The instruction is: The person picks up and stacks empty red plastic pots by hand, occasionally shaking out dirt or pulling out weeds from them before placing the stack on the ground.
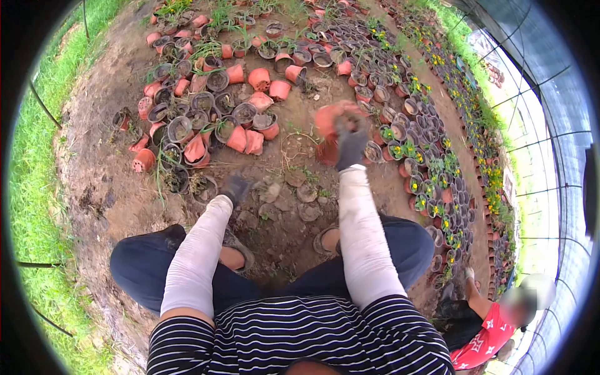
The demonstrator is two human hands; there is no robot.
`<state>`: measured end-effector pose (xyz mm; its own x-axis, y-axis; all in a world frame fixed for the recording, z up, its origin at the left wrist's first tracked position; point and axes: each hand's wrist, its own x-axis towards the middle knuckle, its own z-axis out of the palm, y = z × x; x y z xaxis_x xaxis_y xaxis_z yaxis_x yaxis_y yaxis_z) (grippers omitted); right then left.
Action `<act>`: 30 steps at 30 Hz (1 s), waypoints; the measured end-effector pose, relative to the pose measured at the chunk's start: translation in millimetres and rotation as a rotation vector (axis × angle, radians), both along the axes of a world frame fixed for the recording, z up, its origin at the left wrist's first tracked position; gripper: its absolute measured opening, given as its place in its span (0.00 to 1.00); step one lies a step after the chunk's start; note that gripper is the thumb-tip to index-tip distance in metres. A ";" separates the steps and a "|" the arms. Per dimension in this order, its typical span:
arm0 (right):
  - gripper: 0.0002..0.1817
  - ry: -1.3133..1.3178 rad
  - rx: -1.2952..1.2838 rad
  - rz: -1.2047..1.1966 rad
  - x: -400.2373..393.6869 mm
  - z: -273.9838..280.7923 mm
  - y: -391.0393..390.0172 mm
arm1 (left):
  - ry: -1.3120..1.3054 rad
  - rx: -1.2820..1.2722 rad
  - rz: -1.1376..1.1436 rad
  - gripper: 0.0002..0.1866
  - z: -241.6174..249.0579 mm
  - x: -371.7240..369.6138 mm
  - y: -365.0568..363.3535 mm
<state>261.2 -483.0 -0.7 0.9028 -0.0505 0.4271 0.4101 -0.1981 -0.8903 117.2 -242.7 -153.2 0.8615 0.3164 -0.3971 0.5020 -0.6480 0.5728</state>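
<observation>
My right hand [352,142], in a dark glove, grips a reddish plastic plant pot [331,117], smeared by motion, over the bare soil ahead of me. Beneath it shows another reddish pot [326,152], partly covered by the hand. Low over the ground to the left, my left hand [237,188] is gloved too, with its fingers stretched out and nothing in them. Round clods of soil [307,192] lie between my feet and the hands. A dark pot [204,187] stands just left of my left hand.
Many used pots [259,79], upright and tipped over, cover the ground ahead. Rows of pots with yellow flowers [409,150] run along the right. A person in a red shirt [481,340] sits at the lower right. Grass [37,187] borders the left side.
</observation>
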 end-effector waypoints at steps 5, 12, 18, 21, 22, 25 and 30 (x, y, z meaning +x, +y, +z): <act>0.40 -0.158 -0.434 -0.346 67.2 -31.0 -60.9 | 0.065 0.294 0.192 0.33 -27.7 -22.4 44.9; 0.54 0.283 -0.779 -0.306 49.5 -70.6 -71.9 | 0.310 0.357 0.122 0.29 -65.8 -62.5 56.0; 0.47 0.079 -0.251 -0.201 33.4 -126.2 -84.3 | 0.350 0.361 0.189 0.22 -91.1 -58.8 63.5; 0.36 0.228 0.147 -0.274 19.7 -168.2 -102.1 | 0.124 0.275 0.286 0.22 -66.9 -51.0 56.2; 0.32 0.302 0.267 -0.320 12.9 -182.1 -110.7 | 0.065 0.207 0.262 0.24 -65.2 -50.2 54.5; 0.26 0.638 -0.226 -0.197 -18.0 -225.7 -107.1 | -0.094 0.320 0.004 0.24 -97.1 -27.9 46.3; 0.27 0.300 -0.231 0.208 -92.2 -164.9 13.1 | -0.134 -0.677 0.119 0.20 -39.7 -2.1 -15.8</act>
<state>169.1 -469.9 -165.6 0.9696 0.2115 0.1231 0.1922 -0.3468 -0.9180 115.1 -258.5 -192.9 0.8918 0.1322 -0.4326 0.4439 -0.0719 0.8932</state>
